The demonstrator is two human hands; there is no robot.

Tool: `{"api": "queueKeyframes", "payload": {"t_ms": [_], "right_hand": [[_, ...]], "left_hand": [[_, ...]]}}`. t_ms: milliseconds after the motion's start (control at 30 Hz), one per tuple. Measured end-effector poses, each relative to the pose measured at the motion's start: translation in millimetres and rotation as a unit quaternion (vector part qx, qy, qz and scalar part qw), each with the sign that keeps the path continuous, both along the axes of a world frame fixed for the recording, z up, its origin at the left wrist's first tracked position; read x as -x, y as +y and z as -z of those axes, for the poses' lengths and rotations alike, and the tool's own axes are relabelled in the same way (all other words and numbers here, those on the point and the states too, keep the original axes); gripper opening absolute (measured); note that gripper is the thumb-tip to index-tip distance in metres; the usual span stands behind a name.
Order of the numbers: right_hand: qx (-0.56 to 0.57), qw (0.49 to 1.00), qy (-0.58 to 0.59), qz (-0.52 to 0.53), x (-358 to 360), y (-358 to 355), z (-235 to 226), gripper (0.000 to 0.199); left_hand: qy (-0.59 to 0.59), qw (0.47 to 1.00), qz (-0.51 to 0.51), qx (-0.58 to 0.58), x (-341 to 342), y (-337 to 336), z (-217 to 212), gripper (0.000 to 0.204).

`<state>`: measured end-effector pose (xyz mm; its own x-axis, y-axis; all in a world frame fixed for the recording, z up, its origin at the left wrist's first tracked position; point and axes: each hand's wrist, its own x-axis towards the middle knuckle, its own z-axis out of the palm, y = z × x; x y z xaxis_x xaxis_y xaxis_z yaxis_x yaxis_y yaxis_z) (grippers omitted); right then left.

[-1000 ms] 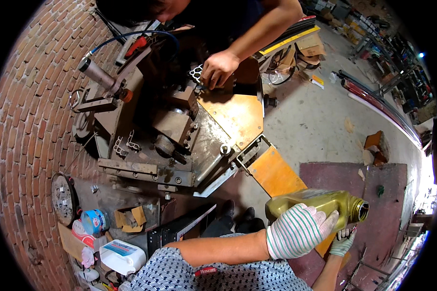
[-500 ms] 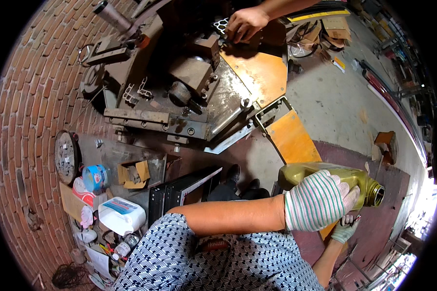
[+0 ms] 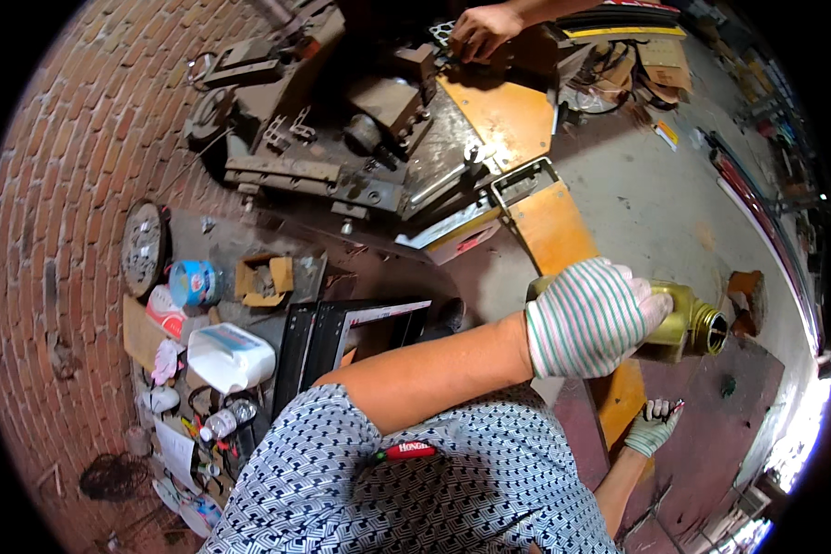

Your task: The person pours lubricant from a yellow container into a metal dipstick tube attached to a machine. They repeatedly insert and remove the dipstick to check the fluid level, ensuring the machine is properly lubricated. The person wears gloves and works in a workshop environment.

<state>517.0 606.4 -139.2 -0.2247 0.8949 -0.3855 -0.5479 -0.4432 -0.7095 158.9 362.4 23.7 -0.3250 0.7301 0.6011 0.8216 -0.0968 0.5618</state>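
Observation:
My left hand [image 3: 593, 319], in a white glove with green and pink stripes, reaches across to the right and grips an olive-green plastic jug [image 3: 676, 314]. The jug lies tilted on its side, its uncapped neck pointing right; the hand hides its middle. Lower right, my right hand [image 3: 653, 429], in a similar glove, has curled fingers around something small with a reddish tip that I cannot make out. Below the jug's neck, a small dark green thing [image 3: 728, 385] shows against a maroon board [image 3: 711, 434]. An orange panel [image 3: 552, 229] extends beyond the jug.
Another person's hand [image 3: 486, 33] holds a metal profile at a machine bench [image 3: 282, 173] ahead. Black frames [image 3: 307, 351] stand left of me. Farther left are a white jug [image 3: 231, 360], a blue-labelled bottle [image 3: 194, 283] and an open cardboard box [image 3: 264, 281], beside a brick wall [image 3: 74, 185].
The whole view has shifted. The jug and my left hand now appear higher in it, still joined. The dark green thing has come into sight below the jug's neck.

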Motion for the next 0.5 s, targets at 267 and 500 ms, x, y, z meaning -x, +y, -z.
{"api": "queueKeyframes", "payload": {"t_ms": [267, 500], "right_hand": [[-0.040, 0.993, 0.057, -0.092, -31.2, 17.5, 26.9, 0.026], [-0.015, 0.991, 0.047, -0.122, -22.8, 22.1, 23.6, 0.030]], "left_hand": [[-0.039, 0.992, -0.055, 0.108, -15.5, -1.4, -24.6, 0.022], [-0.040, 0.986, -0.130, 0.100, -34.6, -8.5, -23.3, 0.022]]}}
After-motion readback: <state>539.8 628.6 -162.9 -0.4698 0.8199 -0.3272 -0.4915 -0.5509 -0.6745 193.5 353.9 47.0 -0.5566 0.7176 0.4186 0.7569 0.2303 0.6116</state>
